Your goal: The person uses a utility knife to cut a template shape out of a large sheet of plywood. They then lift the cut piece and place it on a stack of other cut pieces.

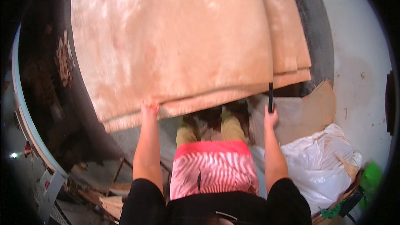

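A large, thin, pale tan wood veneer sheet (175,37) lies over a stack of similar sheets (287,29), whose edges show below it and to its right. My left hand (150,110) is closed on the near edge of the top sheets, left of the middle; its fingertips are partly hidden, so how many sheets it grips is unclear. My right hand (271,118) is wrapped round a slim, straight black tool (271,96), held upright in the picture beside the near right corner of the top sheet. The tool's exact kind does not show.
At the right lie a brown board (321,102) and a crumpled white plastic sack (321,162), with a pale wall (362,58) beyond. Wood scraps (64,58) lie on the dark floor at the left. More scraps (112,204) are at the lower left.
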The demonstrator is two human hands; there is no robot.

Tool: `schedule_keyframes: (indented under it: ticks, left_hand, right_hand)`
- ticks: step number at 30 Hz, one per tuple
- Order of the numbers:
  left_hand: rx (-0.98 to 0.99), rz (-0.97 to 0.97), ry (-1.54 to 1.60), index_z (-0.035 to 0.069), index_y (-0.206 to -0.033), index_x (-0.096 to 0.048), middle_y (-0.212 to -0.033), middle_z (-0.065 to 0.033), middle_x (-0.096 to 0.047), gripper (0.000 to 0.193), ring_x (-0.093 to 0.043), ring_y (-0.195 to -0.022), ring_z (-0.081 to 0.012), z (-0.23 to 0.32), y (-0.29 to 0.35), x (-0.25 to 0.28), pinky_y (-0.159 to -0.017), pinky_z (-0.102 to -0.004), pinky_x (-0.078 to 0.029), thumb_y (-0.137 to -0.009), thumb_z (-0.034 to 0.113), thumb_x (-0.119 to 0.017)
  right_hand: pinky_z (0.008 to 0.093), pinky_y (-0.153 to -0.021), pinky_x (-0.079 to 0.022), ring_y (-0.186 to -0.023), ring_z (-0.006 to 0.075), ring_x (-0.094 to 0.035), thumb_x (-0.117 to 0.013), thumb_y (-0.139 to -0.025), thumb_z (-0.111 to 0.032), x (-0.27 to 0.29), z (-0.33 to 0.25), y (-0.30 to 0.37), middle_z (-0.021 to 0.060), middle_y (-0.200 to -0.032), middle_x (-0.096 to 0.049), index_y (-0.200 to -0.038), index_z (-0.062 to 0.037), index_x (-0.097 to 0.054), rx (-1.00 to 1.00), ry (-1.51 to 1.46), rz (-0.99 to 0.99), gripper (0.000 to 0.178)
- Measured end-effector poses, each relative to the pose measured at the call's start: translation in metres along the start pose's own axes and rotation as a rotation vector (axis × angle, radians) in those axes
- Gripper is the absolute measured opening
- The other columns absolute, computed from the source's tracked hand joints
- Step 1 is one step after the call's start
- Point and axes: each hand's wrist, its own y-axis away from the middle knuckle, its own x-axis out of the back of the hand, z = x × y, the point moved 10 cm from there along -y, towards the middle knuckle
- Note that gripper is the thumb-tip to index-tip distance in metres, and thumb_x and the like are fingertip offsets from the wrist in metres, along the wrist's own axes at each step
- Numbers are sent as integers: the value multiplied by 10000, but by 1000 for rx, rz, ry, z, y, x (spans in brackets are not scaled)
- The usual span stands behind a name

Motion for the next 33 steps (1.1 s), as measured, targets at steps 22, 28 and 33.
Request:
schedule_keyframes:
  ticks: [22, 28, 33]
  left_hand:
    - [-613, 156, -853, -42, -1122, -399, -1042, -236, -500, 561, -524, -874, -358, 10, 28, 27, -763, -407, -418, -812, 422, -452]
    - [-990, -310, -1600, -26, -1139, -433, -1108, -236, -483, 515, -472, -1024, -357, -34, 195, -67, -875, -390, -378, -788, 344, -506]
    - [-961, -640, -1593, -8, -1136, -452, -1031, -216, -544, 498, -555, -909, -311, 6, 267, -61, -795, -356, -432, -800, 356, -495]
  right_hand:
    - [380, -633, -412, -693, 307, -528, -647, -705, -322, 248, 98, 50, 146, -726, -556, -807, -6, -570, 9, 203, 308, 340]
    - [371, -621, -441, -677, 277, -585, -681, -634, -342, 152, 62, 139, 109, -694, -603, -789, -86, -593, -119, 62, -98, 312]
    - [357, -554, -451, -603, 263, -578, -662, -677, -272, 105, -33, 224, 119, -652, -588, -847, -69, -562, 152, -120, -215, 283]
